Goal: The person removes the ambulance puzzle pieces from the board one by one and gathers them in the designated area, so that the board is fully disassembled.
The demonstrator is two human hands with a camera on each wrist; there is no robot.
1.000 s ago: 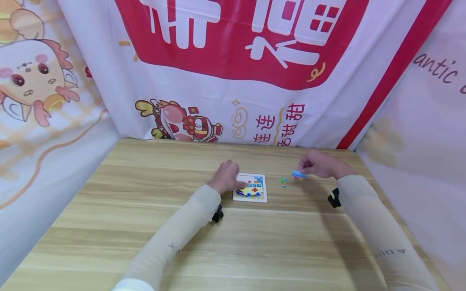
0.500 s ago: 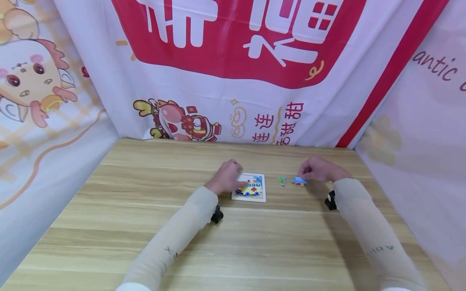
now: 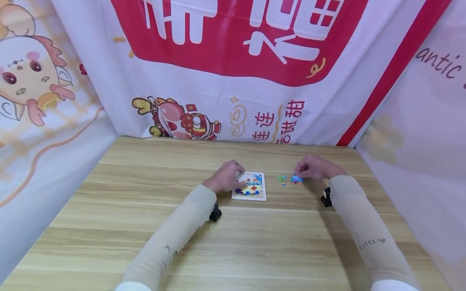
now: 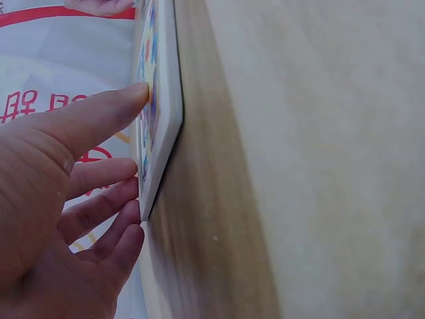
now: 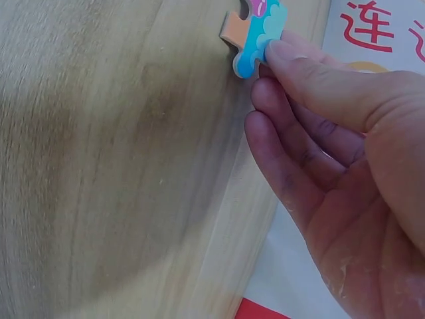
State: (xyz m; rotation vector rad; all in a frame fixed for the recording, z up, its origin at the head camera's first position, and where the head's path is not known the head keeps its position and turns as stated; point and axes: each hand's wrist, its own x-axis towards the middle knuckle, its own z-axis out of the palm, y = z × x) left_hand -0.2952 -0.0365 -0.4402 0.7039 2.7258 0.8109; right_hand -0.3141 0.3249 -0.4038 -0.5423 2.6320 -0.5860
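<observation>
A square jigsaw puzzle board [image 3: 249, 198] with a white rim lies on the table, showing a yellow ambulance with a red cross. My left hand [image 3: 225, 178] rests at its left side. In the left wrist view the thumb [image 4: 123, 106] lies straight on the picture, while the loosely bent fingers reach the board's edge. My right hand [image 3: 316, 167] pinches a blue, pink and orange puzzle piece [image 5: 257, 43] by its blue side, close over the table to the board's right. A smaller green and blue piece [image 3: 282, 180] lies between that piece and the board.
The wooden table [image 3: 233, 246] ends at a printed cloth [image 3: 204, 93] behind the hands. More printed cloth hangs at both sides. Each wrist bears a small black camera, such as the left camera [image 3: 215, 212].
My right hand has come down slightly toward me with the pinched piece and moved a little left, nearer the green piece. The left hand stays on the board.
</observation>
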